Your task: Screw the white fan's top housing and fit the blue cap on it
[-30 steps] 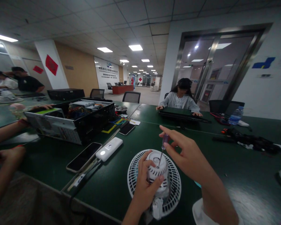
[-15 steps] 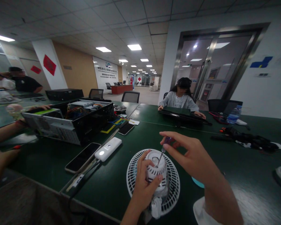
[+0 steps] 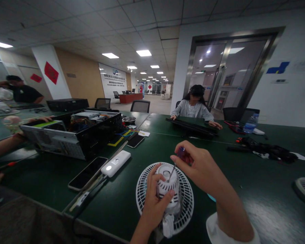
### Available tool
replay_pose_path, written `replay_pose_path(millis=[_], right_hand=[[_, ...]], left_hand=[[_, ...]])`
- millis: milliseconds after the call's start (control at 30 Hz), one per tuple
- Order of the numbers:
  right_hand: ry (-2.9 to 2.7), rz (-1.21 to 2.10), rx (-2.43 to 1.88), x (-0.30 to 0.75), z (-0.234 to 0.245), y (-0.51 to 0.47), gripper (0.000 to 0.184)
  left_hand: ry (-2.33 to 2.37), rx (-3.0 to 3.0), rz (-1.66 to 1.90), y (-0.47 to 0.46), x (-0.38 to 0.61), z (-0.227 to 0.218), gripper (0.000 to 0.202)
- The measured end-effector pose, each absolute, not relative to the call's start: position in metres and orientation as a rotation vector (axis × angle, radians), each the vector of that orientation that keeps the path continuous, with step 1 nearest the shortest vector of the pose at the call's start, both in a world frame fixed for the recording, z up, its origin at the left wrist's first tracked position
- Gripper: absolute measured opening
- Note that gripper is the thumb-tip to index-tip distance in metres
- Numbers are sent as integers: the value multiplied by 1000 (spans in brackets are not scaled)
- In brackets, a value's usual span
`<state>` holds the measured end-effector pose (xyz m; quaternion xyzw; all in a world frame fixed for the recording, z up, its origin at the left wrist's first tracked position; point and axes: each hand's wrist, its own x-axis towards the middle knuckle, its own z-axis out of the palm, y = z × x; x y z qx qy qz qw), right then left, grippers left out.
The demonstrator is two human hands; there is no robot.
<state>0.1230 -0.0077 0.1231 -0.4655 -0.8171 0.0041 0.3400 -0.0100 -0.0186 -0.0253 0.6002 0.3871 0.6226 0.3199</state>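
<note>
A: Where's the main object?
B: White ribbed plastic motor housing [image 3: 168,185] of a small fan, standing on a round white wire fan guard [image 3: 187,203], which lies on a dark green table [image 3: 122,203]. Long axis looks roughly upright, exact tilt hard to tell
A: Grip?
B: Left hand [image 3: 156,200] clamped round the housing's side. Right hand [image 3: 200,166] higher, fingers and thumb together on a purple-handled screwdriver [image 3: 181,151], thin steel shaft slanting down-left, tip at the housing's top end
A: Around it?
B: White power bank [image 3: 115,163] and black smartphone [image 3: 87,173] left of the guard, apart from it. Nothing between tip and housing
</note>
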Motion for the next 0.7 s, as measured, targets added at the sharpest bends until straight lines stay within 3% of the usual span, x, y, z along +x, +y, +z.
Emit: replay_pose_path(millis=[500,700], right_hand=[[-1966,-134,-1390,134,120,4,8],[-1825,-146,-1727,166,112,41,14]], left_hand=[[1032,1634,1548,-20,-12,-22,18],[1050,1595,1565,-20,-11,-22,19]])
